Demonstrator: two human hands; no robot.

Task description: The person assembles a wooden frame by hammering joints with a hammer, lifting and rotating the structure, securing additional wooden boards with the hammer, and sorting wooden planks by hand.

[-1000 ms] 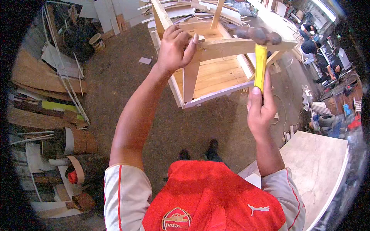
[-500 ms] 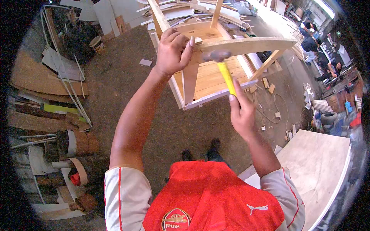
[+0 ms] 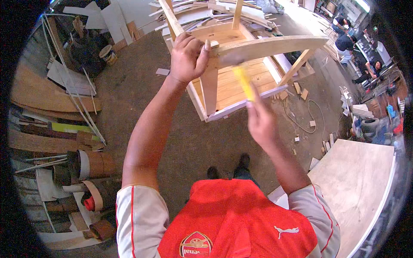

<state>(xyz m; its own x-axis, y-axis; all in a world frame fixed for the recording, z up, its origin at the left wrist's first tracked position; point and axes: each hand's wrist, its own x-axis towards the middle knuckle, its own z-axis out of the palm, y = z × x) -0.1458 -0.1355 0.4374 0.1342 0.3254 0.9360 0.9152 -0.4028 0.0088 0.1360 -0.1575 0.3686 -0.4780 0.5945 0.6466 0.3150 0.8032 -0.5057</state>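
My left hand (image 3: 188, 58) is wrapped round the corner joint of a wooden frame (image 3: 275, 46), its thumb beside a small block (image 3: 214, 44). My right hand (image 3: 261, 122) grips the yellow handle of a hammer (image 3: 244, 81). The hammer's head is blurred and lies close to the curved rail, a little right of my left hand; whether it touches the wood I cannot tell. Below the rail is the frame's flat wooden panel (image 3: 245, 81), with a leg rising at the right.
A pale board (image 3: 352, 176) stands at the lower right. Wood offcuts (image 3: 301, 90) and a cable (image 3: 320, 116) lie on the floor. Rolls of material (image 3: 97, 163) and planks are at the left. Several people (image 3: 344, 43) are at the far upper right.
The hammer in my right hand has come left and down from above the rail's right part to near the corner joint. My left hand keeps its grip, with the frame shifted slightly left in view.
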